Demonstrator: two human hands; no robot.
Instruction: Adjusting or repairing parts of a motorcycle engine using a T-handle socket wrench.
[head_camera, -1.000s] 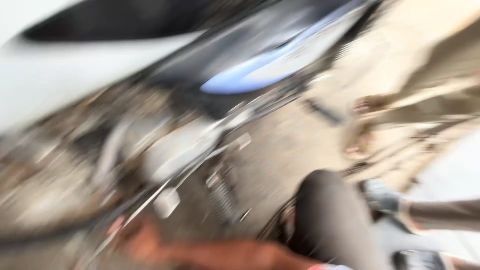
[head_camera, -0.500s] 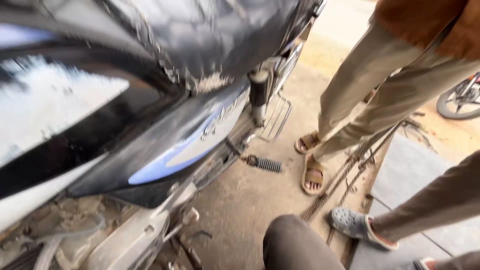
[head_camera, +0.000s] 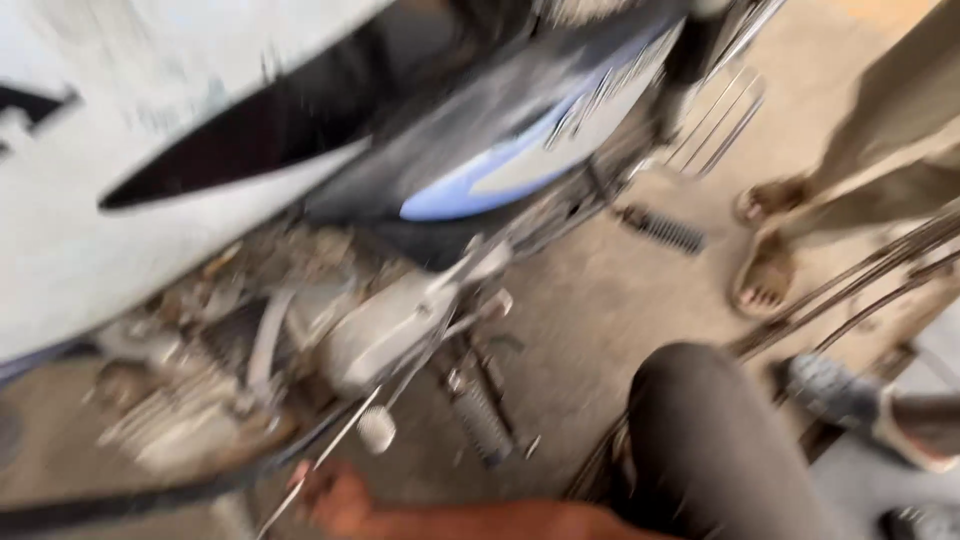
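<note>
A motorcycle stands in front of me, blurred, with a white and black fuel tank (head_camera: 150, 200) and a blue and grey side panel (head_camera: 500, 170). Below them sit the dusty engine (head_camera: 250, 360) and a ribbed footpeg (head_camera: 480, 420). One hand, apparently my right hand (head_camera: 330, 495), reaches in from the bottom edge, low by the engine. It touches or is right next to a thin metal rod (head_camera: 340, 445). Blur hides whether its fingers hold anything. My left hand is out of sight. My knee in dark trousers (head_camera: 700, 450) is bent at the lower right.
Another person's sandalled feet (head_camera: 765, 280) and tan trouser legs (head_camera: 890, 130) stand at the right on the concrete floor (head_camera: 620, 300). A grey shoe (head_camera: 830, 390) of a second person is lower right. Thin metal bars (head_camera: 860, 280) lie by the feet. A second footpeg (head_camera: 660, 228) sticks out.
The view has swung down and left from the bike's rear and the standing person toward the engine. My hand has come back into view at the bottom.
</note>
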